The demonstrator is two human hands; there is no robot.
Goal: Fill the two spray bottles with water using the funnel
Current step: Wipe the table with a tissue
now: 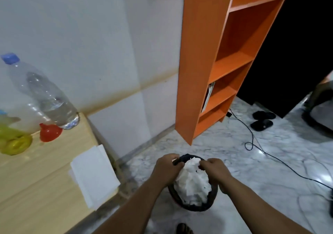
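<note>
On the wooden table (45,170) at the left stand a clear water bottle (45,93) with a blue cap, partly filled, a red funnel (49,132) lying beside it, and a yellow-green spray bottle (13,141), blurred at the frame's edge. Both hands are down over a black bin (193,207) on the floor, which is full of crumpled white paper (193,181). My left hand (167,168) grips the bin liner's edge at the left. My right hand (216,169) pinches the white paper at the right.
A stack of white paper sheets (94,175) lies on the table's right edge. An orange shelf unit (221,62) stands against the wall. Black cables (270,156) run over the marble floor, with black slippers (262,120) behind. A chair base (319,118) is at the right.
</note>
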